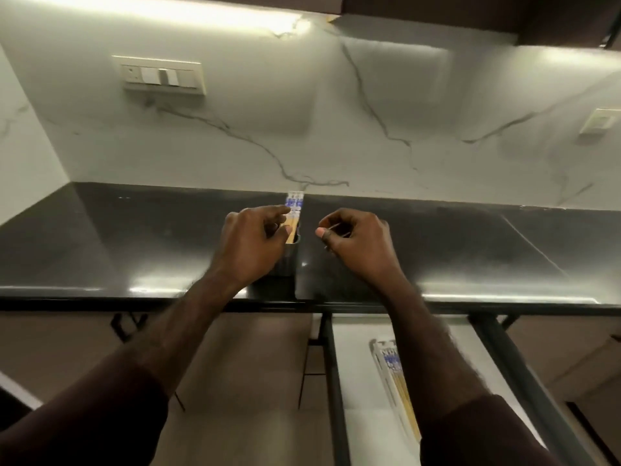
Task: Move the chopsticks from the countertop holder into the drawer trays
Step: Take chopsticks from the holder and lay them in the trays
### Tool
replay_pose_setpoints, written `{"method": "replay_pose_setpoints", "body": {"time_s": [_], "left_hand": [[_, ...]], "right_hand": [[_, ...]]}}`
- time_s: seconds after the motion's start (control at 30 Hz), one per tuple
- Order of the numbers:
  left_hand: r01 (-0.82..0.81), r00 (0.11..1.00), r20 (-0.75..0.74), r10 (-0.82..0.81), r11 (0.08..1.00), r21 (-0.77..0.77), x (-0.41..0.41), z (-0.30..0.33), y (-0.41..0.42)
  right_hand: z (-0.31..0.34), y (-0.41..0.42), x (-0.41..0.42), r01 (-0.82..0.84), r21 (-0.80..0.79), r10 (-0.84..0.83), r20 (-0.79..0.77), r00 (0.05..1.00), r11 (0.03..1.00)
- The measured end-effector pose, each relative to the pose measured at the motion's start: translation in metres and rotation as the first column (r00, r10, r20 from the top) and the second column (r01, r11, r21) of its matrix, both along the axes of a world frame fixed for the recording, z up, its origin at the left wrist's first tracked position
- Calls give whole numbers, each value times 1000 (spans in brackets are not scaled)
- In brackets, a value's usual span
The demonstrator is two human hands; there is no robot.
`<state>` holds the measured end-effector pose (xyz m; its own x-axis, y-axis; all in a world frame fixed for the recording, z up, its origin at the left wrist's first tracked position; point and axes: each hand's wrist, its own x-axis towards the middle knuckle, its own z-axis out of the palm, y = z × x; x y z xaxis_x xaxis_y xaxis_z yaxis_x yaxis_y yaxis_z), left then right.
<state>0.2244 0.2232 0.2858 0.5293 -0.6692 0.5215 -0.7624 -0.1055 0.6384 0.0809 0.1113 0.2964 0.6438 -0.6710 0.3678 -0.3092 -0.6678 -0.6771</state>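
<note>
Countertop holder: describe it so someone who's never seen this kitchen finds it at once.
Start at the glossy black countertop under the white marble-look wall. Near its front edge, at the middle, stands a small upright metal cup holder, partly hidden behind the left hand. It is the only container on the counter, and wooden chopsticks in white-and-blue paper sleeves stick up out of it.

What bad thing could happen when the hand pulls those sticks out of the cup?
1. The holder stands near the countertop edge; a tug by the left hand on the chopsticks might tip it over.
2. The right hand isn't steadying the holder, so nothing would stop it.
3. The open drawer lies off to the right, so dropped sticks could miss it.
</note>
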Motion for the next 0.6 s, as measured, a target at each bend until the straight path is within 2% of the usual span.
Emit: {"method": "replay_pose_setpoints", "body": {"time_s": [0.23,0.47,0.6], "left_hand": [[29,999,44,-31,999,34,103,1,4],[133,991,-1,-133,989,59,144,-22,-40],[202,979,3,-204,971,125,166,-39,-77]], "right_hand": [[-8,13,102,32,36,-32,-10,999,999],[-36,-19,144,98,67,-96,-33,995,993],[-50,-52,168,139,77,-135,-56,989,987]]}}
